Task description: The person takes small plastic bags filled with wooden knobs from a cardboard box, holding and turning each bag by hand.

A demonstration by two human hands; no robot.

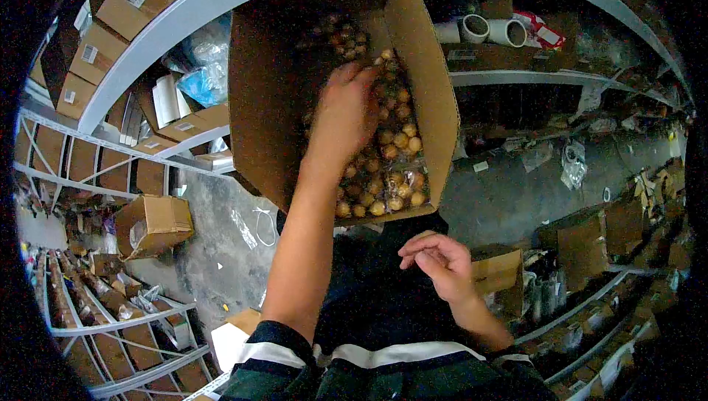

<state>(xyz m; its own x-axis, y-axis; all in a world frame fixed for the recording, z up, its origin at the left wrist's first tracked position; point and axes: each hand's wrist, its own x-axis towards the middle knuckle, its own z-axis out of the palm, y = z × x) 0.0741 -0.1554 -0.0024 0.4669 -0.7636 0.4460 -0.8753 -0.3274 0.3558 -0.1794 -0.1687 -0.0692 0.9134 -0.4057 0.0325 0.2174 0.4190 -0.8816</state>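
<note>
A deep open cardboard box stands in front of me. Inside it lie many small round tan balls, some under shiny clear plastic; their exact kind is not plain. My left hand reaches down into the box, over the balls. Its fingers point toward the far side, smeared and partly hidden, so I cannot see whether they grip anything. My right hand hovers outside, near the box's close edge, with fingers loosely bent and nothing visible in them.
Metal shelving with cardboard boxes surrounds me. White tubes lie on the right shelf, and a blue plastic bag on the left. Another open carton rests at left. Plastic scraps litter the grey floor.
</note>
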